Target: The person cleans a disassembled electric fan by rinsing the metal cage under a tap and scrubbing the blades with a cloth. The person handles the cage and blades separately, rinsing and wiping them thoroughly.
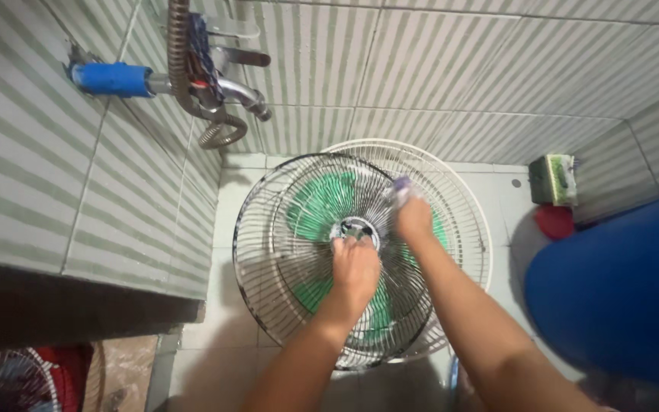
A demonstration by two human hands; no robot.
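My left hand [355, 268] sits nearest, fingers curled shut at the hub of the wire fan guard [268, 252], which stands on the floor directly ahead. My right hand [413, 217], beyond, grips a small purple-tipped brush [401, 188] against the wires.

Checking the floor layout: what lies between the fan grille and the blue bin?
Bare floor tile lies between the grille and bin in the head view.

fan blades [322, 202]: green
fan grille [268, 252]: shiny silver wire
second grille [459, 206]: white wire
wall tiles [421, 69]: grey and white stripes
barrel [619, 297]: blue
pipe fitting [112, 78]: blue
tap [245, 95]: silver
floor [215, 351]: pale white tiles
small round thing [554, 223]: red
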